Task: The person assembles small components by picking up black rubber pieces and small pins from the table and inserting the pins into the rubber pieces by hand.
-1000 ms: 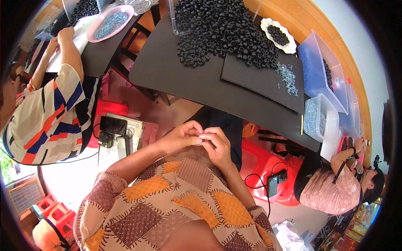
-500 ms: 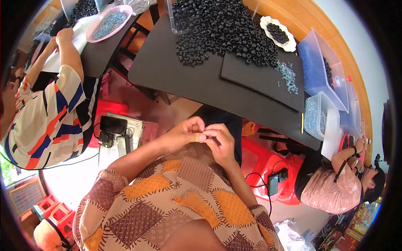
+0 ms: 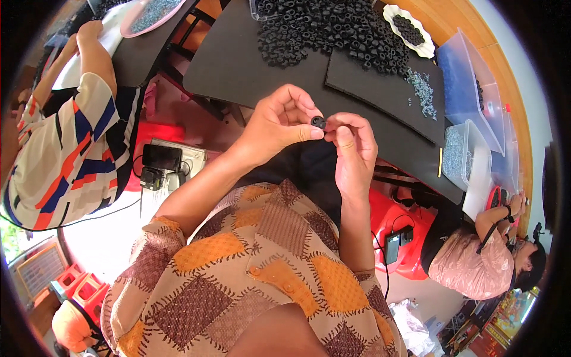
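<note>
Between the thumb and index finger of my left hand (image 3: 276, 126) is a small black ring-shaped part (image 3: 318, 122), its open end facing up. Close on its right, my right hand (image 3: 355, 152) has thumb and curled fingers drawn together beside the part. Anything tiny in that pinch is too small to make out. Beyond my hands, a big heap of similar black parts (image 3: 339, 33) covers the far side of the dark table (image 3: 238, 65). Small pale-blue clear pieces (image 3: 422, 95) lie scattered on a black board (image 3: 375, 89) to the right.
A white scalloped dish (image 3: 425, 49) holds black parts. Clear plastic bins (image 3: 470, 89) stand along the table's right side, one tub (image 3: 476, 169) with pale-blue pieces. Co-workers sit at left (image 3: 65, 154) and right (image 3: 470, 259). A red stool (image 3: 410, 235) stands at right.
Both hands have risen away from my body toward the table edge and shifted right. The black part, hidden before, now shows in my left fingers. The view has tilted slightly.
</note>
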`<state>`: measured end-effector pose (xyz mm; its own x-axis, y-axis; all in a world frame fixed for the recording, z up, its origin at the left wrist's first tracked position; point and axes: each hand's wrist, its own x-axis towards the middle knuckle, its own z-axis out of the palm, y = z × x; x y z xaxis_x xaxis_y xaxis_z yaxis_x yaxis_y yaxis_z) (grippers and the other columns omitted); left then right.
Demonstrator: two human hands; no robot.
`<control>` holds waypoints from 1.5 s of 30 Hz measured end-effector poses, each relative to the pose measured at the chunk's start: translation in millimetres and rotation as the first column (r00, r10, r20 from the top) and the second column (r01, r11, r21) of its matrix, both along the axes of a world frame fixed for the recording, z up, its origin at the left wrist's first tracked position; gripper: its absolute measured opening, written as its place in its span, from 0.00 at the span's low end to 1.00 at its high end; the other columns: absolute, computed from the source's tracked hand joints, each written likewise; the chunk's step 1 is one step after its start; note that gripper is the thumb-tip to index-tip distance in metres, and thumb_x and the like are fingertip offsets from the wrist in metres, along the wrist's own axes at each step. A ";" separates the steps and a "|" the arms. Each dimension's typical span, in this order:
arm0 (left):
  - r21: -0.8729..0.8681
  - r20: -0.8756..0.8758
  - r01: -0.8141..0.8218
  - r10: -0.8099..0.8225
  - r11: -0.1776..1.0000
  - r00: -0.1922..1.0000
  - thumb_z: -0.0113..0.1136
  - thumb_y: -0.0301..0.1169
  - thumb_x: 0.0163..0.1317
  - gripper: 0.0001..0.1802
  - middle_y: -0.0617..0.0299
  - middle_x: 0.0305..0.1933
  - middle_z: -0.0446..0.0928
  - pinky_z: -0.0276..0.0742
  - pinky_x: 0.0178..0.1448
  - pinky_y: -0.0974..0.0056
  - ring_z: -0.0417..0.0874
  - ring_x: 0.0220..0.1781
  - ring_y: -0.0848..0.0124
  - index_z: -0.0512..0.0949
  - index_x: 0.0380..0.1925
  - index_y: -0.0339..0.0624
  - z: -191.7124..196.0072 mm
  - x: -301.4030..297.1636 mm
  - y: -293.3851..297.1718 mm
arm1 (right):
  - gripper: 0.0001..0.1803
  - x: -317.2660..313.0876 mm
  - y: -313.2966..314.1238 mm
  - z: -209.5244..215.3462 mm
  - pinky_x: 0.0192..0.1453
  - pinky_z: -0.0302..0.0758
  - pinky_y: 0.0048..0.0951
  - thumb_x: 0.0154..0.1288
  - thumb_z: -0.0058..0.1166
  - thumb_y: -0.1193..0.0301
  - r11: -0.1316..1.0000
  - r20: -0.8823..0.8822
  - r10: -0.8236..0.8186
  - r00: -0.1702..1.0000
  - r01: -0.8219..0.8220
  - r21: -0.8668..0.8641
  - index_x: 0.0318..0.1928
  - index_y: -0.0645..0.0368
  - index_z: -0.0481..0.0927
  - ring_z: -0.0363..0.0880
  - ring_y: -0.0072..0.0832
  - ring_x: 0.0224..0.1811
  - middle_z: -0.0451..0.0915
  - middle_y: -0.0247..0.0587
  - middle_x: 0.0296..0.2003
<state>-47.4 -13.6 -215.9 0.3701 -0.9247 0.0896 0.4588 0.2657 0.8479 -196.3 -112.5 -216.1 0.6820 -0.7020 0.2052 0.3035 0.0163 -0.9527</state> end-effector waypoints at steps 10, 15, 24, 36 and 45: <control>-0.068 0.507 -0.115 0.133 0.991 0.852 0.67 0.17 0.57 0.09 0.62 0.46 0.77 0.79 0.47 0.73 0.80 0.43 0.78 0.79 0.38 0.33 1.3 -4.7 5.6 | 0.07 1.4 8.6 -1.6 0.45 0.73 0.20 0.63 0.61 0.81 0.999 -0.002 0.013 1.000 -0.013 0.045 0.41 0.64 0.77 0.75 0.18 0.39 0.78 0.35 0.38; -0.042 0.266 -0.024 0.035 0.999 0.963 0.65 0.17 0.59 0.09 0.61 0.46 0.78 0.80 0.49 0.72 0.81 0.45 0.77 0.80 0.40 0.32 -2.5 -7.9 11.1 | 0.06 -2.0 6.4 -3.9 0.45 0.74 0.20 0.63 0.60 0.83 0.998 0.024 0.009 1.000 -0.008 -0.065 0.40 0.66 0.78 0.75 0.19 0.39 0.78 0.36 0.38; 0.007 -0.069 0.058 -0.057 0.998 0.996 0.67 0.21 0.60 0.13 0.62 0.44 0.79 0.79 0.53 0.69 0.81 0.45 0.76 0.78 0.45 0.35 -21.7 -8.1 9.8 | 0.07 -5.8 14.8 4.5 0.46 0.75 0.21 0.64 0.58 0.83 0.999 0.025 0.008 1.000 -0.010 0.046 0.42 0.66 0.78 0.77 0.20 0.39 0.78 0.38 0.39; 0.107 0.019 0.085 -0.088 0.991 0.996 0.68 0.23 0.60 0.14 0.61 0.42 0.81 0.80 0.51 0.70 0.82 0.43 0.77 0.79 0.46 0.34 -17.9 -0.8 11.3 | 0.10 -2.6 9.2 0.8 0.42 0.75 0.19 0.60 0.53 0.89 0.951 -0.107 -0.055 0.993 0.019 -0.309 0.42 0.68 0.77 0.77 0.19 0.37 0.78 0.39 0.38; 0.088 0.183 0.040 -0.055 0.995 0.982 0.67 0.22 0.61 0.14 0.61 0.42 0.81 0.81 0.50 0.72 0.83 0.43 0.77 0.79 0.46 0.34 -20.0 -5.0 12.8 | 0.10 -7.2 8.3 -4.2 0.42 0.75 0.18 0.57 0.54 0.88 0.947 -0.140 -0.057 0.988 0.008 -0.322 0.39 0.67 0.77 0.78 0.19 0.36 0.78 0.40 0.37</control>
<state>-52.4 -0.8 -235.9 0.3097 -0.9480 0.0740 0.3027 0.1721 0.9374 -203.5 -104.3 -220.3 0.6991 -0.6380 0.3227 0.1562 -0.3041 -0.9398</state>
